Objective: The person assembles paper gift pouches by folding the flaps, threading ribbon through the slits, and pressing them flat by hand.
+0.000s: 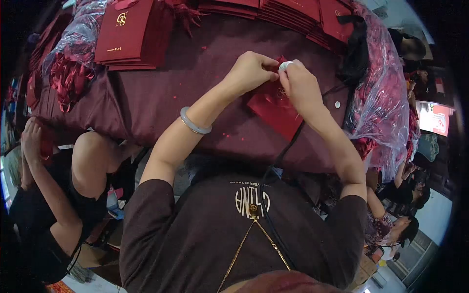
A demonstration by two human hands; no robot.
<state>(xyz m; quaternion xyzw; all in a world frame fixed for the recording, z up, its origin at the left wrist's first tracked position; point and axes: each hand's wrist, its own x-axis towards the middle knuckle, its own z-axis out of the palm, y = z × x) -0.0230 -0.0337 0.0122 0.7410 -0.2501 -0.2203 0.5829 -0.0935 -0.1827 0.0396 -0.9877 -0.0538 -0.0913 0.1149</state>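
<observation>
A dark red paper bag (276, 116) with a small gold print lies on the cloth in front of me, turned at an angle. My left hand (250, 73) is closed in a pinch at the bag's upper end, thumb and forefinger together on the red material. Opposite it, my right hand (301, 89) is also closed there, its fingertips nearly meeting the left ones. A white covering (285, 66) sits on a fingertip of the right hand. The bag's top edge is partly hidden behind both hands.
Finished-looking red bags (128, 36) stand stacked at the back left, and more bags (293, 17) at the back. Plastic-wrapped bundles (380, 105) line the right side. A small white piece (337, 104) and red scraps lie on the tablecloth (161, 117). Other people sit on both sides.
</observation>
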